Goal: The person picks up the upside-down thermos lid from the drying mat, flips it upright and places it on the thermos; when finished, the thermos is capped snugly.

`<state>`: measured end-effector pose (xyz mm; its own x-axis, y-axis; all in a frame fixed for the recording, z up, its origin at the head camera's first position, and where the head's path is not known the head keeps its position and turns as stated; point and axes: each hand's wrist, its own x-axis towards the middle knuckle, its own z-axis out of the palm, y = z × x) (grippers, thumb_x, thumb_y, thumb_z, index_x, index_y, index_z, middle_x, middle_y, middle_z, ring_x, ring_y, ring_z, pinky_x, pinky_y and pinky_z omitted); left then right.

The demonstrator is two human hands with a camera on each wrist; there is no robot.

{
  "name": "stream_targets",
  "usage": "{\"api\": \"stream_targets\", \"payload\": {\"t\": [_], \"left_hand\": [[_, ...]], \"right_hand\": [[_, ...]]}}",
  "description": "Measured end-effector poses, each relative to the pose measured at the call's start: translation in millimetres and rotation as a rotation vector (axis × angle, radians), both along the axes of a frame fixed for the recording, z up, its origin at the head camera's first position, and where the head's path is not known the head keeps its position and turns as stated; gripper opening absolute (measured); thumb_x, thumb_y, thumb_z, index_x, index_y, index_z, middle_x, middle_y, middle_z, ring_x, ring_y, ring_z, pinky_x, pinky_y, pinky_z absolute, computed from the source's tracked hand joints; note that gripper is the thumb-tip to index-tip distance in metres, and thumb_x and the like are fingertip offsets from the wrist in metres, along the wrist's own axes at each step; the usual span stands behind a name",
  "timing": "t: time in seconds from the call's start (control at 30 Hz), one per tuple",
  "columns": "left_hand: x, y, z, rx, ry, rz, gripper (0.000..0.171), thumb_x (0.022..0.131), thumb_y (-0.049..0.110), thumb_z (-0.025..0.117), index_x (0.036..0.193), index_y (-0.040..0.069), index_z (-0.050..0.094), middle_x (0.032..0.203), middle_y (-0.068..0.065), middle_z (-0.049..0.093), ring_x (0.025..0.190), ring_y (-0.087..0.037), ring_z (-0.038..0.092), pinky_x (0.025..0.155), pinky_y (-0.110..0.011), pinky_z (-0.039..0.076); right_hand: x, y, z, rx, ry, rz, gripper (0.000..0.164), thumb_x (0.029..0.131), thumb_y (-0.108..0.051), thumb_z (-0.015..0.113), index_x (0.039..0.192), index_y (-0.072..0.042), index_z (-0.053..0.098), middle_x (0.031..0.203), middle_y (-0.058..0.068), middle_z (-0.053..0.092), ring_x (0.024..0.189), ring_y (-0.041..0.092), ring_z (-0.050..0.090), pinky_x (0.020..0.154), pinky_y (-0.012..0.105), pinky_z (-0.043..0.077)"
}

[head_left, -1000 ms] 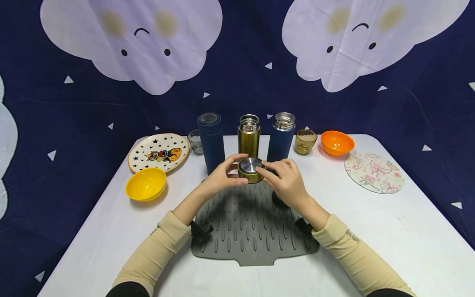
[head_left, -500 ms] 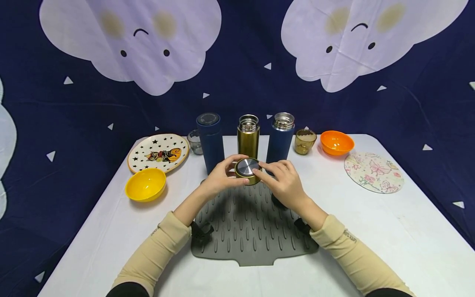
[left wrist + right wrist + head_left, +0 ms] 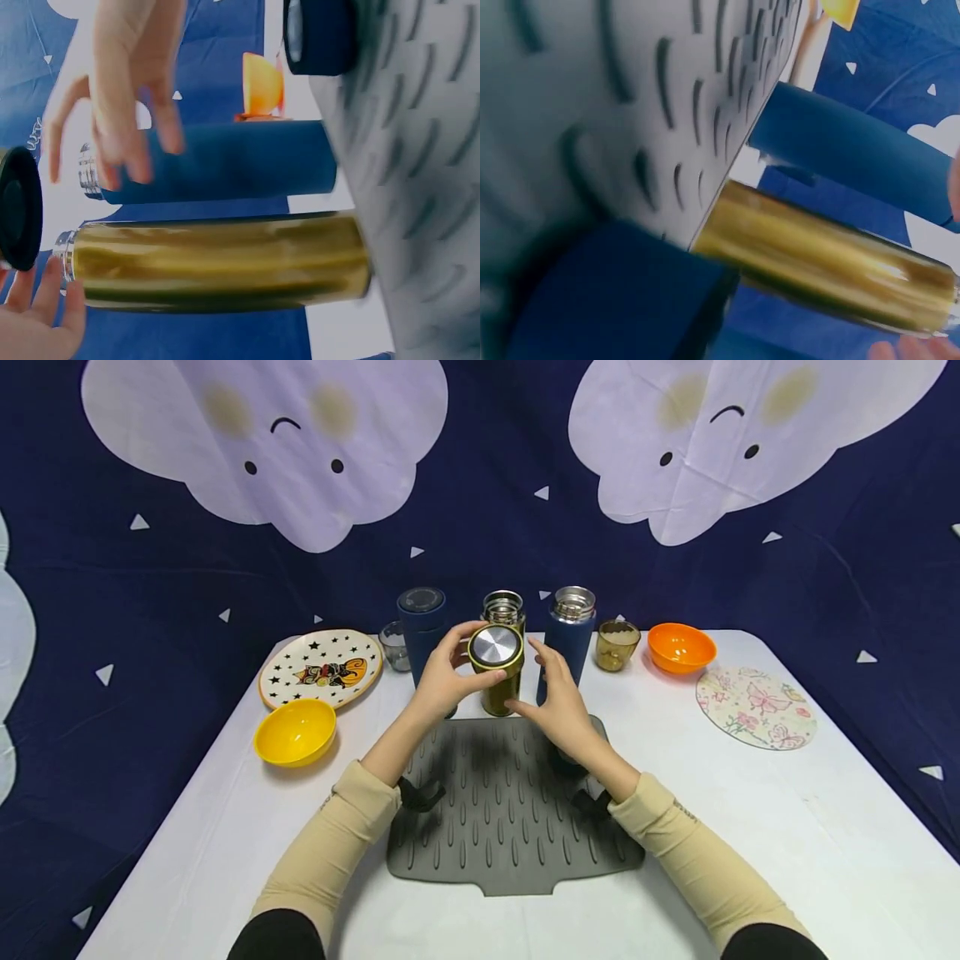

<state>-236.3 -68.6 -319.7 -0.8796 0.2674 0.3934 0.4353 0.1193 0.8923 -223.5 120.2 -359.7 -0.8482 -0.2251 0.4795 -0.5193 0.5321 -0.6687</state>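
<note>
My left hand (image 3: 442, 678) grips a gold screw lid (image 3: 496, 646) with a brushed silver disc on top, thumb in front and fingers behind. In the head view the lid overlaps the upper part of the lidless gold vacuum flask (image 3: 498, 700); the left wrist view has the lid's dark underside just beyond the flask's steel neck (image 3: 66, 255). Just right of the flask, my right hand (image 3: 561, 706) is spread and holds nothing. Behind it stands a lidless blue flask (image 3: 572, 631). Another blue flask (image 3: 422, 627), with its lid on, is partly behind my left hand.
A grey ribbed mat (image 3: 517, 843) lies in front of the flasks, with a dark blue lid (image 3: 321, 37) on it. Left are a star-patterned plate (image 3: 300, 652), a yellow bowl (image 3: 295, 732) and a grey glass (image 3: 396, 647); right, an amber glass (image 3: 617, 647), orange bowl (image 3: 681, 650) and butterfly-print mat (image 3: 757, 710).
My left hand has raised the gold lid and carried it forward to the gold flask. My right hand has let go of the lid and spread its fingers beside the flask.
</note>
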Motion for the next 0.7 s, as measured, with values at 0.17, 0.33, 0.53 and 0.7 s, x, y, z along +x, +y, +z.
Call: {"api": "stream_targets", "payload": {"t": [0.17, 0.33, 0.53, 0.7], "left_hand": [[-18.0, 14.1, 12.3, 0.018, 0.102, 0.104, 0.066, 0.075, 0.015, 0.076, 0.132, 0.009, 0.043, 0.125, -0.008, 0.052, 0.114, -0.019, 0.049, 0.098, -0.037, 0.036], [-37.5, 26.2, 16.6, 0.065, 0.120, 0.185, 0.067, 0.075, 0.016, 0.076, 0.131, 0.007, 0.042, 0.125, -0.009, 0.051, 0.113, -0.020, 0.049, 0.096, -0.037, 0.038], [-54.3, 36.1, 18.6, 0.090, 0.067, 0.239, 0.067, 0.075, 0.017, 0.076, 0.130, 0.006, 0.041, 0.123, -0.010, 0.051, 0.110, -0.020, 0.051, 0.091, -0.031, 0.042], [-63.6, 40.5, 16.8, 0.124, 0.027, 0.246, 0.067, 0.075, 0.017, 0.076, 0.130, 0.006, 0.041, 0.122, -0.011, 0.052, 0.106, -0.022, 0.053, 0.087, -0.028, 0.045]], "right_hand": [[-17.3, -12.0, -4.1, -0.086, -0.188, -0.006, 0.095, 0.078, -0.019, 0.074, 0.149, -0.017, 0.010, 0.151, 0.017, 0.013, 0.132, 0.037, 0.029, 0.103, 0.049, 0.031], [-30.2, -24.7, -8.2, -0.161, -0.232, 0.008, 0.100, 0.080, -0.019, 0.072, 0.149, -0.016, 0.000, 0.150, 0.019, 0.012, 0.134, 0.039, 0.025, 0.105, 0.049, 0.028], [-38.8, -34.1, -9.4, -0.198, -0.220, -0.077, 0.100, 0.082, -0.021, 0.071, 0.148, -0.017, -0.004, 0.147, 0.020, 0.019, 0.134, 0.035, 0.024, 0.105, 0.050, 0.027], [-48.7, -36.8, -9.5, -0.235, -0.278, -0.125, 0.102, 0.081, -0.024, 0.071, 0.149, -0.016, -0.005, 0.150, 0.020, 0.013, 0.137, 0.034, 0.018, 0.106, 0.051, 0.025]]}}
